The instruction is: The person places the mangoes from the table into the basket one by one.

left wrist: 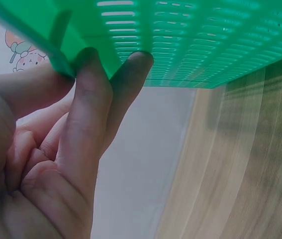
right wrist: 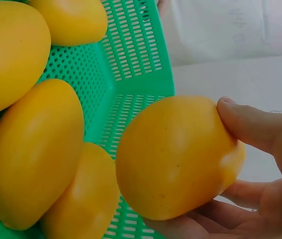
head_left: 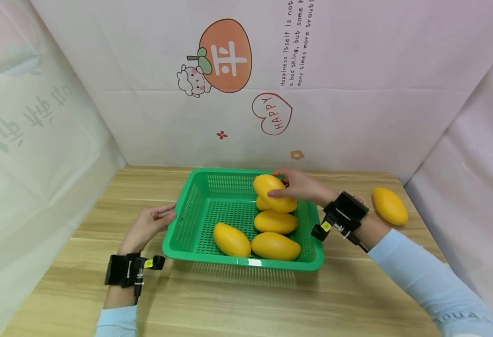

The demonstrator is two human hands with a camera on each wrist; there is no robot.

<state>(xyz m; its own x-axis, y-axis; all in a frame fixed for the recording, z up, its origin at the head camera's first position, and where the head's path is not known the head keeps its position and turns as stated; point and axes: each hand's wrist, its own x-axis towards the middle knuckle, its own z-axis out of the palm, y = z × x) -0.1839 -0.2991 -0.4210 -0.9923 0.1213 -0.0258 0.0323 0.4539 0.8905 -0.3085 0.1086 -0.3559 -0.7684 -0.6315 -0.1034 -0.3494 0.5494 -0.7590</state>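
Note:
A green plastic basket (head_left: 241,266) with slotted walls stands on the wooden table. My left hand (head_left: 147,227) pinches its left rim; in the left wrist view the thumb (left wrist: 41,89) is on one side of the rim and fingers (left wrist: 88,99) on the other. My right hand (head_left: 298,186) grips a yellow mango (head_left: 275,193) over the back right of the basket, seen close in the right wrist view (right wrist: 178,157). Beneath it another mango (head_left: 261,204) is partly hidden. Further mangoes lie inside: one (head_left: 275,222) at the right, one (head_left: 275,246) at the front right, one (head_left: 231,239) at the front middle.
Another mango (head_left: 390,206) lies on the table to the right, beyond my right wrist. The wooden tabletop (head_left: 212,304) extends in front of the basket. A white printed cloth (head_left: 347,107) hangs close behind it, with cloth at both sides too.

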